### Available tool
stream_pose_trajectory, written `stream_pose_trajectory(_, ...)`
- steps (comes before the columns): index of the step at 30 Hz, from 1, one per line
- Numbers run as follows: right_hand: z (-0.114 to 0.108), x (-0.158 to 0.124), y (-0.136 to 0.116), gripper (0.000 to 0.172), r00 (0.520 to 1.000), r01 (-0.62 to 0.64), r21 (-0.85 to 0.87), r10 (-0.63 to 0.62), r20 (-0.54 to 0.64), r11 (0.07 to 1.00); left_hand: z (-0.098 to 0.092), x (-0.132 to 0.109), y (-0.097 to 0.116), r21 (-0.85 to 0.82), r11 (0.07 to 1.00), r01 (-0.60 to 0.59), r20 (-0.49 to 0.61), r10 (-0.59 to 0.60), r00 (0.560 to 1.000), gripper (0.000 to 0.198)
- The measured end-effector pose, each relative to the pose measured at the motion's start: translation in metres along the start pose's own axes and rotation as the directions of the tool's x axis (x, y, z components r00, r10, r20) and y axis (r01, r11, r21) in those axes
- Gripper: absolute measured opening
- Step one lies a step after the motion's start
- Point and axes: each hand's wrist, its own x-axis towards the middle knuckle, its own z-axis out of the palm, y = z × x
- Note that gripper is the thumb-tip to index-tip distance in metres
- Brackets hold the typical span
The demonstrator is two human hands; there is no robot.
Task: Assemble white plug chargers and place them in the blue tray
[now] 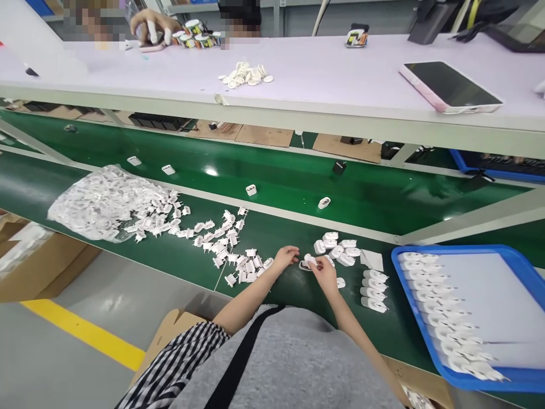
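Note:
My right hand (pixel 324 274) pinches a small white plastic piece (pixel 311 259) between thumb and fingers. Just under it, on the green bench, lies an oval white housing (pixel 304 265) with a dark inside. My left hand (pixel 287 257) is a little to the left of that housing, fingers stretched out and holding nothing I can see. Loose white plug parts with pins (pixel 251 266) lie left of my left hand. Beyond my right hand sits a group of white oval housings (pixel 336 250), and a single white housing (pixel 340 282) is beside my wrist.
A row of white assembled pieces (pixel 374 291) stands right of my hand, near a blue tray (pixel 426 341) holding more. A plastic bag of white parts (pixel 102 201) lies far left. White housings (pixel 251 190) are spaced along the green belt. The shelf above bears a phone (pixel 451 85) and white discs (pixel 246 75); another person's hand (pixel 154 25) is behind.

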Motion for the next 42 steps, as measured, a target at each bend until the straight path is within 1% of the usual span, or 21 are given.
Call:
stream_pose_trajectory(1,-0.001,0.0,0.002,0.031,0.996,-0.073,0.033,0.074,-0.044,0.997,0.002,0.001,-0.003,0.104,0.994,-0.042,-0.025,0.045,0.999,0.031)
stream_pose_trajectory(2,-0.002,-0.001,0.004,0.033,0.99,-0.121,0.07,0.126,-0.069,0.99,0.004,0.001,-0.006,0.208,0.974,-0.094,-0.015,0.1,0.995,0.035)
stream_pose_trajectory(4,-0.004,-0.001,0.006,0.035,0.984,-0.158,0.144,0.168,-0.063,0.977,0.01,0.001,-0.014,0.347,0.914,-0.208,0.07,0.196,0.978,0.044)
stream_pose_trajectory(5,-0.004,-0.002,0.007,0.034,0.983,-0.169,0.18,0.179,-0.039,0.969,0.013,0.0,-0.018,0.376,0.891,-0.252,0.106,0.229,0.968,0.047)
stream_pose_trajectory(6,-0.004,-0.002,0.007,0.034,0.981,-0.189,0.214,0.195,-0.008,0.958,0.017,0.0,-0.021,0.388,0.877,-0.283,0.119,0.257,0.959,0.048)
stream_pose_trajectory(8,-0.003,-0.001,0.008,0.035,0.97,-0.242,0.276,0.234,0.063,0.93,0.023,-0.001,-0.026,0.392,0.867,-0.308,0.091,0.297,0.951,0.047)
stream_pose_trajectory(10,-0.001,0.0,0.011,0.039,0.964,-0.259,0.293,0.229,0.134,0.92,0.026,-0.002,-0.027,0.388,0.867,-0.314,0.057,0.317,0.947,0.042)
stream_pose_trajectory(12,0.001,0.0,0.015,0.038,0.972,-0.203,0.233,0.167,0.166,0.951,0.027,-0.002,-0.027,0.392,0.859,-0.329,0.058,0.334,0.941,0.036)
stream_pose_trajectory(14,0.003,0.0,0.017,0.03,0.981,-0.119,0.096,0.102,0.167,0.988,0.026,-0.003,-0.026,0.409,0.847,-0.338,0.073,0.339,0.938,0.032)
stream_pose_trajectory(16,0.004,0.0,0.016,0.022,0.983,-0.043,-0.065,0.054,0.177,0.997,0.025,-0.004,-0.025,0.423,0.845,-0.327,0.077,0.327,0.942,0.033)
stream_pose_trajectory(19,0.006,0.0,0.01,0.019,0.972,0.075,-0.288,-0.006,0.233,0.955,0.024,-0.005,-0.027,0.426,0.85,-0.31,0.065,0.313,0.948,0.036)
stream_pose_trajectory(22,0.006,0.001,0.004,0.017,0.961,0.187,-0.437,-0.072,0.268,0.88,0.024,-0.006,-0.03,0.442,0.851,-0.285,0.053,0.292,0.955,0.042)
stream_pose_trajectory(24,0.006,0.001,0.003,0.016,0.953,0.24,-0.465,-0.116,0.278,0.852,0.023,-0.006,-0.031,0.461,0.835,-0.299,0.063,0.305,0.95,0.04)
stream_pose_trajectory(27,0.003,0.002,0.004,0.017,0.936,0.283,-0.449,-0.142,0.323,0.848,0.022,-0.007,-0.032,0.485,0.793,-0.369,0.094,0.372,0.923,0.033)
stream_pose_trajectory(32,-0.001,0.006,0.005,0.017,0.909,0.305,-0.452,-0.115,0.401,0.838,0.02,-0.009,-0.032,0.577,0.696,-0.427,0.123,0.442,0.888,0.034)
stream_pose_trajectory(35,-0.001,0.009,0.004,0.023,0.888,0.316,-0.469,-0.083,0.452,0.825,0.019,-0.011,-0.029,0.648,0.622,-0.44,0.156,0.457,0.876,0.035)
stream_pose_trajectory(38,0.002,0.01,0.005,0.03,0.868,0.344,-0.468,-0.084,0.49,0.814,0.018,-0.014,-0.022,0.724,0.554,-0.411,0.185,0.418,0.889,0.036)
stream_pose_trajectory(42,0.004,0.013,0.004,0.029,0.86,0.369,-0.464,-0.107,0.499,0.806,0.018,-0.014,-0.008,0.783,0.496,-0.375,0.22,0.343,0.913,0.029)
